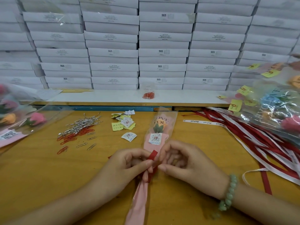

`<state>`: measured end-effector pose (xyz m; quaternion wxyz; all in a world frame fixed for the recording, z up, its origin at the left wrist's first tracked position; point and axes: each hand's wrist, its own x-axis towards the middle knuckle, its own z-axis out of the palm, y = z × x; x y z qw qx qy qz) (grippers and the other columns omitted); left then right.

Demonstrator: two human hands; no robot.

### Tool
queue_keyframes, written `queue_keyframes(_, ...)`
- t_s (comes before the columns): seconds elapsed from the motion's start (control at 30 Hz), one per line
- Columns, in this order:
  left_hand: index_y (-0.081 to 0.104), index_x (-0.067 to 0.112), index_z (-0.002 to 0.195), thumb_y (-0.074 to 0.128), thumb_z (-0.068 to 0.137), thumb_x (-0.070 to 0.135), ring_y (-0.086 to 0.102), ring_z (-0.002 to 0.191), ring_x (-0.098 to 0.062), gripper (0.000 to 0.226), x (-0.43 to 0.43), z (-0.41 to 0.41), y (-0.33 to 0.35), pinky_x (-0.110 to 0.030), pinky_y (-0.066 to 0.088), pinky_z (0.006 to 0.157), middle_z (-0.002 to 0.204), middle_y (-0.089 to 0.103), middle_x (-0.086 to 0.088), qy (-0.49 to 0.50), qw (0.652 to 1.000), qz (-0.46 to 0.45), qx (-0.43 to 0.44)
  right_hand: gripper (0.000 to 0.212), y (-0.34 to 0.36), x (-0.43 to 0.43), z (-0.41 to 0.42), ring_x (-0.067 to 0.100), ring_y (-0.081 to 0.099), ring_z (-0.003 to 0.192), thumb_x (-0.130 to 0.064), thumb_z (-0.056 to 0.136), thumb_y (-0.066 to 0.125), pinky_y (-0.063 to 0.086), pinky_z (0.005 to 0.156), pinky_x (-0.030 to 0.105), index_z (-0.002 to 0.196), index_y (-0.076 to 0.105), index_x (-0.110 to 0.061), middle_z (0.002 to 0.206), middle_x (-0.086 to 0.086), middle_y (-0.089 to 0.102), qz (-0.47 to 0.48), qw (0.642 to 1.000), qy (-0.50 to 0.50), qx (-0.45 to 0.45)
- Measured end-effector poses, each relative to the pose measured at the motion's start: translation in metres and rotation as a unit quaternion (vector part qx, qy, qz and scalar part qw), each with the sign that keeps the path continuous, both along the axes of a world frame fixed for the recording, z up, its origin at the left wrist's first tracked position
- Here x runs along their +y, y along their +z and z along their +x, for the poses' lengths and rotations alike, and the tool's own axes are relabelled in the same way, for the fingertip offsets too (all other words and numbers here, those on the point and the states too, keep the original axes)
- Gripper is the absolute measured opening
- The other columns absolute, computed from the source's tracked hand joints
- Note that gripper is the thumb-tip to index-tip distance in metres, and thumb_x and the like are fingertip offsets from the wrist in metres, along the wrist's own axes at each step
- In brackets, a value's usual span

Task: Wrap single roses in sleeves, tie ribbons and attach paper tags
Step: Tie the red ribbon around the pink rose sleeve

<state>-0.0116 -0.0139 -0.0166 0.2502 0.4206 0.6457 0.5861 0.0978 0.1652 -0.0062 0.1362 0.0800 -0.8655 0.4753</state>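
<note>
- The pink lower end of the sleeved rose (156, 132) ran towards the viewer, lying flat on the yellow table (40, 168) between the two forearms.
- The left hand (129, 163) had its fingers curled and pinched the red ribbon (152, 157) at the narrow waist of the sleeve.
- The right hand (183, 161), with a green bead bracelet (228, 192) at the wrist, was curled as well, its thumb and forefinger tips closed on the same ribbon from the other side.
- Just beyond the hands, a round printed tag sat on the front of the sleeve, below the orange flower head and the lettering on the clear film.
- To the left lay a loose tag (129, 136), a small heap of paper tags (124, 123), and a scatter of silver and red paper clips (76, 132).
- To the right, long red and white ribbons (259, 140) sprawled across the table.
- Wrapped roses were piled at the left edge (16, 120) and the right edge (276, 103).
- Farther back, a clear cup of red clips (148, 93) stood on a white shelf (97, 96).
- Stacked white boxes (162, 51) filled the background.
</note>
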Motion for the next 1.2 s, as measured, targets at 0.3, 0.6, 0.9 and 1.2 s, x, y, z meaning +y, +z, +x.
queue_keyframes(0.3,0.071,0.019,0.09,0.053,0.095,-0.001,0.053,0.063,-0.001,0.028,-0.0008,0.0056,0.0007,-0.014,0.041,0.065,0.078,0.058,0.01,0.021,0.984,-0.048,0.171,0.025,0.0037,-0.0092,-0.0005,0.029,0.073,0.083,-0.02,0.087,0.058,0.046,0.04,0.021,0.096,0.055,0.003,0.082,0.009,0.071,-0.291,0.954,0.014,-0.068)
queue_keyframes(0.6,0.072,0.02,0.089,0.069,0.086,0.038,0.057,0.084,-0.022,0.019,-0.0017,0.0078,0.0031,-0.042,0.046,0.078,0.087,0.06,-0.004,0.002,0.979,-0.044,0.199,0.024,0.0001,-0.0044,-0.0038,0.033,0.069,0.098,-0.021,0.093,0.049,0.045,0.037,0.018,0.096,0.061,0.0,0.101,0.022,0.07,-0.349,0.931,0.07,-0.083)
queue_keyframes(0.9,0.073,0.033,0.078,0.059,0.081,0.043,0.051,0.058,-0.001,0.017,0.0002,0.0021,0.0017,-0.014,0.04,0.06,0.073,0.06,0.012,0.005,0.988,-0.037,0.149,0.026,0.0026,-0.0085,-0.001,0.018,0.07,0.088,-0.02,0.091,0.048,0.037,0.038,0.019,0.093,0.066,-0.001,0.096,0.011,0.073,-0.258,0.964,0.038,-0.061)
queue_keyframes(1.2,0.07,0.018,0.077,0.056,0.089,0.03,0.049,0.056,-0.003,0.022,-0.0003,0.0031,0.0007,-0.013,0.04,0.063,0.072,0.059,0.007,0.003,0.99,-0.031,0.14,0.01,-0.0024,-0.0041,-0.0025,0.003,0.056,0.06,-0.013,0.087,0.066,0.043,0.046,0.018,0.095,0.071,-0.015,0.071,-0.004,0.067,-0.145,0.987,-0.053,-0.047)
